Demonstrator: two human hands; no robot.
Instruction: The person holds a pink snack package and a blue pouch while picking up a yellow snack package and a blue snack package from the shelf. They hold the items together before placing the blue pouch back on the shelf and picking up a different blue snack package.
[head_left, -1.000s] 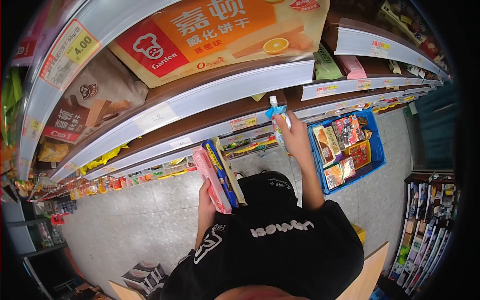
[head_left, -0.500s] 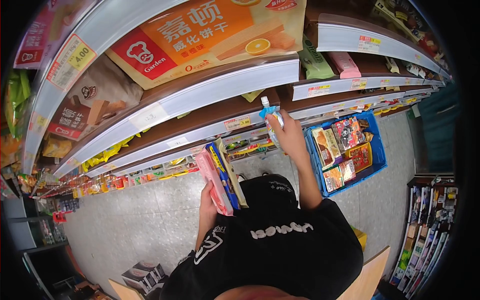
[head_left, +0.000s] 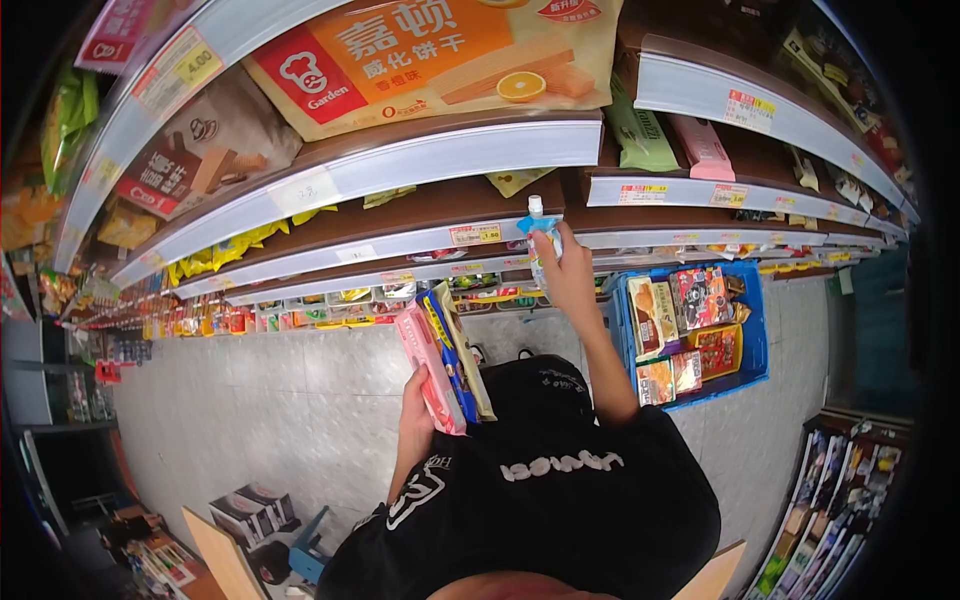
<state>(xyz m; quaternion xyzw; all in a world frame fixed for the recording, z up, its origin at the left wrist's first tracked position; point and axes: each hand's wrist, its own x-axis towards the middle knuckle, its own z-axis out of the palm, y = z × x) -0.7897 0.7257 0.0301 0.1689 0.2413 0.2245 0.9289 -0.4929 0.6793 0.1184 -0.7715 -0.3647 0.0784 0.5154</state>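
Note:
My left hand is closed around a small stack of snack packs: a pink box, a blue pack and a cream-coloured pack, all standing on edge in front of my body. In my right hand is a blue and white spout pouch, upright with its white cap at the top. My right fingers wrap its side, close to the front edge of the shelf. Part of the pouch is hidden behind those fingers.
Shelves rise ahead, holding a large wafer biscuit bag, a brown wafer bag and a green pack. On the floor at right is a blue crate with several boxed snacks. Black-and-white boxes stand at lower left.
The view has shifted, so the shelves and crate sit a little lower in it. Both hands keep hold of the same things, with only slight movement.

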